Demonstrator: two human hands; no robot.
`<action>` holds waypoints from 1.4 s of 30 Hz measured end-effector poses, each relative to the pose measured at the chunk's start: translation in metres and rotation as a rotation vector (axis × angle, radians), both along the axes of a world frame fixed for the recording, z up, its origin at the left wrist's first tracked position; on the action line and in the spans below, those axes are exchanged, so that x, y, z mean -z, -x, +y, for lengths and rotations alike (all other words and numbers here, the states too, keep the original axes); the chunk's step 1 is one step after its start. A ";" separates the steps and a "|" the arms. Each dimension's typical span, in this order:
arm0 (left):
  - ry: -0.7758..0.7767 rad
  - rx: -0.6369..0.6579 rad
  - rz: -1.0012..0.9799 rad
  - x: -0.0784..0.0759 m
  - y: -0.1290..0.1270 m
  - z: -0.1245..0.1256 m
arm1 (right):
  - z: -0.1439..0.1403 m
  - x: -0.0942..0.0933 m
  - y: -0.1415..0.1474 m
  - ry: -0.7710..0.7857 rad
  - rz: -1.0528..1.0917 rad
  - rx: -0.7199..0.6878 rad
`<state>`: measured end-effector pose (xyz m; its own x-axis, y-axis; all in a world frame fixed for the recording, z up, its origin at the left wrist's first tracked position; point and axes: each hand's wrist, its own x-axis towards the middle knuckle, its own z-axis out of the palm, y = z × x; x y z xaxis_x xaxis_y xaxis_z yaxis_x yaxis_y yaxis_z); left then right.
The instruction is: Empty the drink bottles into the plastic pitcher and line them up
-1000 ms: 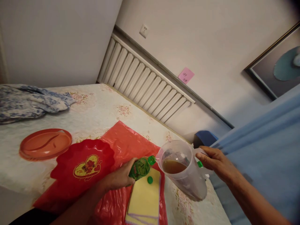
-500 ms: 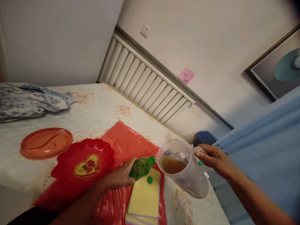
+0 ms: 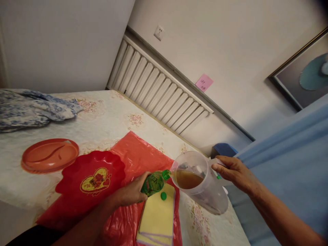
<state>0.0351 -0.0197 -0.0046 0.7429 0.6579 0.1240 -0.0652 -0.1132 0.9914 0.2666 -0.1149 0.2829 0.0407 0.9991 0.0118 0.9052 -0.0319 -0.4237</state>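
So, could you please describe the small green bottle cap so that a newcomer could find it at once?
Start at the floral tablecloth and find the yellow cloth lying on the red plastic sheet. The cap rests loose at the cloth's far end, just below the green bottle in the left hand: a small green disc.

The left hand grips a green bottle, its open neck touching the spout of a tilted clear pitcher of brown liquid, at the bottle's three o'clock, held by the right hand.
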 end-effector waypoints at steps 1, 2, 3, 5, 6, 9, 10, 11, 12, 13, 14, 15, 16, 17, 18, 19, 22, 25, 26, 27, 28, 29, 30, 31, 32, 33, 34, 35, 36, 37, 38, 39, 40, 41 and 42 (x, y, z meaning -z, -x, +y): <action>0.001 -0.003 -0.002 0.000 0.000 0.000 | 0.000 0.000 0.000 0.002 -0.002 0.004; 0.001 -0.007 0.000 0.001 0.000 0.000 | 0.000 0.000 0.000 0.004 -0.005 0.008; 0.000 -0.010 0.003 0.001 0.000 0.000 | 0.000 0.000 0.000 0.005 -0.008 0.008; -0.001 -0.009 0.010 0.001 0.001 0.000 | 0.000 0.000 -0.001 0.005 -0.017 0.000; -0.001 -0.007 0.013 0.000 0.001 0.000 | 0.000 0.000 -0.002 0.005 -0.021 -0.006; -0.001 -0.003 0.014 -0.001 0.002 0.000 | 0.000 0.000 -0.002 0.001 -0.020 -0.013; 0.002 -0.004 0.009 -0.001 0.002 0.000 | 0.000 0.000 -0.002 -0.001 -0.021 -0.013; 0.007 -0.004 0.003 -0.002 0.002 0.000 | 0.000 0.000 -0.002 -0.005 -0.022 -0.011; 0.014 -0.003 -0.003 -0.002 0.002 0.000 | 0.000 0.000 -0.002 -0.007 -0.024 -0.008; 0.019 -0.001 -0.006 -0.002 0.002 -0.001 | 0.000 0.000 -0.002 -0.007 -0.024 -0.003; 0.022 0.000 -0.003 -0.002 0.002 -0.001 | 0.000 0.000 -0.002 -0.004 -0.023 0.003; 0.022 -0.001 0.003 -0.002 0.002 -0.001 | 0.000 0.000 -0.002 0.000 -0.020 0.009; 0.019 -0.003 0.010 -0.001 0.001 0.000 | 0.000 0.000 -0.002 0.006 -0.016 0.012; 0.017 -0.004 0.014 -0.001 0.001 0.000 | 0.001 0.000 -0.002 0.013 -0.014 0.014; 0.016 -0.002 0.013 -0.001 0.001 0.000 | 0.001 0.000 -0.002 0.019 -0.013 0.014; 0.017 0.000 0.008 -0.001 0.001 0.000 | 0.001 0.001 -0.003 0.025 -0.013 0.013; 0.018 0.009 -0.010 -0.003 0.002 0.000 | 0.001 0.001 -0.004 0.040 -0.010 0.009; 0.011 0.018 -0.014 -0.004 0.002 0.001 | 0.001 0.000 -0.003 0.043 -0.011 0.000; 0.008 0.018 -0.016 -0.004 0.002 0.001 | 0.001 0.000 -0.003 0.041 -0.017 -0.006; 0.008 0.016 -0.018 -0.004 0.002 0.001 | 0.001 0.000 -0.002 0.039 -0.026 -0.015; 0.008 0.013 -0.017 -0.004 0.002 0.001 | 0.001 -0.001 -0.001 0.036 -0.036 -0.025; 0.009 0.012 -0.015 -0.003 0.002 0.001 | 0.001 -0.001 -0.001 0.035 -0.046 -0.032; 0.011 0.012 -0.013 -0.003 0.002 0.001 | 0.001 -0.001 0.000 0.034 -0.054 -0.034; 0.013 0.014 -0.013 -0.003 0.002 0.000 | 0.001 -0.002 0.000 0.034 -0.060 -0.035; 0.014 0.018 -0.015 -0.003 0.002 0.000 | 0.001 -0.002 0.000 0.036 -0.061 -0.036; 0.012 0.020 -0.017 -0.002 0.002 0.000 | 0.001 -0.002 -0.001 0.036 -0.061 -0.038; 0.007 0.016 -0.016 -0.002 0.002 0.000 | 0.001 -0.001 -0.001 0.038 -0.060 -0.040; 0.001 0.010 -0.013 -0.001 0.001 0.000 | 0.001 -0.001 -0.002 0.041 -0.059 -0.043; -0.006 0.003 -0.009 0.000 0.001 0.000 | 0.001 -0.001 -0.003 0.045 -0.058 -0.045; -0.013 -0.004 -0.005 0.001 0.001 0.000 | 0.002 -0.001 -0.003 0.049 -0.059 -0.048; -0.017 -0.010 0.000 0.001 0.000 0.000 | 0.002 0.000 -0.004 0.052 -0.062 -0.052; -0.019 -0.013 0.004 0.002 0.000 0.000 | 0.002 0.000 -0.004 0.054 -0.065 -0.056; -0.020 -0.012 0.006 0.002 0.000 0.000 | 0.002 0.000 -0.005 0.057 -0.070 -0.060; -0.019 -0.008 0.008 0.002 0.000 0.001 | 0.003 0.000 -0.005 0.057 -0.075 -0.064; -0.017 -0.005 0.008 0.002 0.000 0.001 | 0.003 0.000 -0.004 0.057 -0.080 -0.067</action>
<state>0.0354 -0.0189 -0.0061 0.7408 0.6591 0.1295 -0.0568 -0.1306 0.9898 0.2709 -0.1122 0.2831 -0.0245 0.9987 -0.0441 0.9370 0.0076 -0.3493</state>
